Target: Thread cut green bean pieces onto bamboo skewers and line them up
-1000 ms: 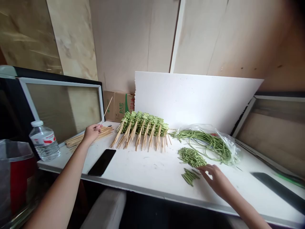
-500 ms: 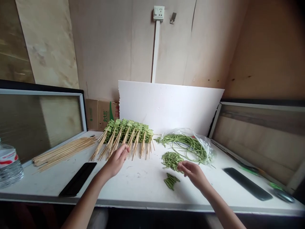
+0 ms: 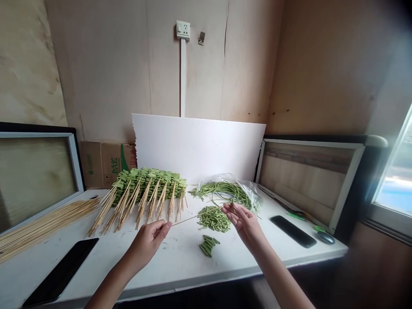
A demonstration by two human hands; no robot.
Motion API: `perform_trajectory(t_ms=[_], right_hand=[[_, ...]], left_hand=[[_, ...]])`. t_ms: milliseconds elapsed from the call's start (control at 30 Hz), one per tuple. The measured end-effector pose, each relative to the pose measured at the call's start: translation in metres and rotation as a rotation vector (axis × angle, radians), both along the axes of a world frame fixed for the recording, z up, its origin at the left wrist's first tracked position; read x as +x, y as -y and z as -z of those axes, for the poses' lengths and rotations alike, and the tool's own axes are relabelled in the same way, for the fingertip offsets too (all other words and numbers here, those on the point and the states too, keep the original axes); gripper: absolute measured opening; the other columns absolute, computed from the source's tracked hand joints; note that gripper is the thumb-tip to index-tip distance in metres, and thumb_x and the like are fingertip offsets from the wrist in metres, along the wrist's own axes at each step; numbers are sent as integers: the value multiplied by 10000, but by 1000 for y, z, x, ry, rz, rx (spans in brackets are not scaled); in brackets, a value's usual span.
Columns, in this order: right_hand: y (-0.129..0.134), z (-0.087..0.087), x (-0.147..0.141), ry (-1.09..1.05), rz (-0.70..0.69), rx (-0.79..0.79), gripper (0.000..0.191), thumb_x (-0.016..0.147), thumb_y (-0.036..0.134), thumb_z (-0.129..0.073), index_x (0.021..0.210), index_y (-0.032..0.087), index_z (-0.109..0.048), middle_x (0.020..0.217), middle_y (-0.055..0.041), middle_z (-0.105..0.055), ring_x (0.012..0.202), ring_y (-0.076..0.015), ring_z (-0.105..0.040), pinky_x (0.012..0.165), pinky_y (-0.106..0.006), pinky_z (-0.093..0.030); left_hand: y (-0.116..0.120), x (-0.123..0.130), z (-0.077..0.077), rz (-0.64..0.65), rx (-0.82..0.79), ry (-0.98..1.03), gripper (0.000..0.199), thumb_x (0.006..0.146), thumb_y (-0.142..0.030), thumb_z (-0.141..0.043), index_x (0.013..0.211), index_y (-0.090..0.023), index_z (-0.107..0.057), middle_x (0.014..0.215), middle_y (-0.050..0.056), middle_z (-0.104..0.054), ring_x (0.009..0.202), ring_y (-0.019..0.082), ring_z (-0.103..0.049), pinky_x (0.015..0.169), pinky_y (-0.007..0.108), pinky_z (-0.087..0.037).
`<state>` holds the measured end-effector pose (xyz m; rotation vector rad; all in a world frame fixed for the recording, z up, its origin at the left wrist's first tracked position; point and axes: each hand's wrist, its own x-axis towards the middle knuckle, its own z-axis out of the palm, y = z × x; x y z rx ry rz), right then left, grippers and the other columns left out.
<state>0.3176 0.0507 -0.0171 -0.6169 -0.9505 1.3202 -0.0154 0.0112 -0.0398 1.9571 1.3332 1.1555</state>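
One bamboo skewer [image 3: 186,220] is up in the air in front of the person, at the middle of our clock, and it tips up a bit to the right. The left hand [image 3: 149,240] has its fingers closed tight on the near end. The right hand [image 3: 243,219] pinches its fingers together by the other end. I can't tell if those fingers have the skewer or a bit of bean.

So this looks like the part where the skewer's far end and the right fingertips meet. A good next move calls for a still left hand and slow, careful right fingers, because a skewer end could poke.

Very near, at 3 o'clock, is a heap of cut green beans [image 3: 214,221], and the skewer passes in front of it. At 5 o'clock is a little bunch of cut beans [image 3: 208,246]. Long green beans [image 3: 230,190] lie at 2 o'clock, partly in a clear plastic bag [image 3: 254,193].

At 10 o'clock is a big stack of bean skewers [image 3: 149,182], with their bare sticks poking out to the front. Lots of loose skewers [image 3: 48,225] lie at 9 o'clock, and a black phone [image 3: 61,272] is at 8 o'clock. Everything sits on a white table [image 3: 180,266].
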Motion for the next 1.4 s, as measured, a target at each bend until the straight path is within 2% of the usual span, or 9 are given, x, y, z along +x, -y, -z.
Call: perform_trajectory(t_ms=[233, 433, 567, 733, 1033, 1200, 1400], right_hand=[[15, -5, -12, 81, -46, 53, 249, 829, 432, -829, 946, 213, -810, 1030, -76, -804, 1009, -218, -760, 928, -286, -598], [16, -4, -16, 89, -41, 47, 263, 817, 449, -835, 929, 212, -814, 1017, -77, -803, 1015, -237, -756, 982, -335, -571], [19, -5, -17, 124, -32, 48, 279, 817, 467, -829, 937, 216, -817, 1024, -87, -801, 1050, -273, -747, 962, -373, -573], [20, -6, -17, 131, -12, 46, 283, 804, 473, -835, 915, 213, -818, 1001, -90, -802, 1028, -281, -754, 922, -367, -578], [17, -2, -13, 189, 28, 73, 270, 817, 458, -830, 893, 199, -812, 950, -95, -808, 906, -256, -777, 860, -351, -584], [19, -2, -10, 265, 41, 109, 279, 826, 470, -818, 899, 200, -813, 956, -100, -812, 898, -276, -781, 905, -406, -599], [20, -2, -9, 327, 63, 131, 298, 799, 492, -833, 921, 221, -814, 947, -93, -817, 903, -298, -783, 888, -438, -624]], left_hand=[[-2, 0, 8, 7, -15, -6, 484, 996, -572, -474, 693, -224, -329, 666, -56, -229, 615, 126, -250, 573, 275, -198], [-1, 1, 7, 10, -28, -21, 486, 1002, -572, -466, 693, -224, -326, 669, -57, -220, 610, 123, -250, 573, 277, -198], [0, 2, 6, 25, -52, -27, 469, 1005, -564, -465, 701, -219, -373, 668, -56, -232, 606, 122, -254, 569, 274, -198], [1, 2, 4, 35, -68, -19, 463, 999, -563, -474, 703, -215, -398, 666, -58, -220, 601, 118, -240, 562, 272, -186], [2, -1, 1, 45, -60, -24, 501, 986, -572, -500, 683, -228, -298, 665, -59, -214, 606, 115, -237, 564, 273, -182], [2, -1, -1, 41, -45, -45, 514, 986, -588, -490, 676, -227, -296, 663, -60, -212, 605, 113, -236, 562, 268, -184], [2, -2, 1, 38, -13, -82, 517, 986, -586, -489, 667, -223, -307, 641, -63, -225, 578, 109, -250, 543, 260, -194]])
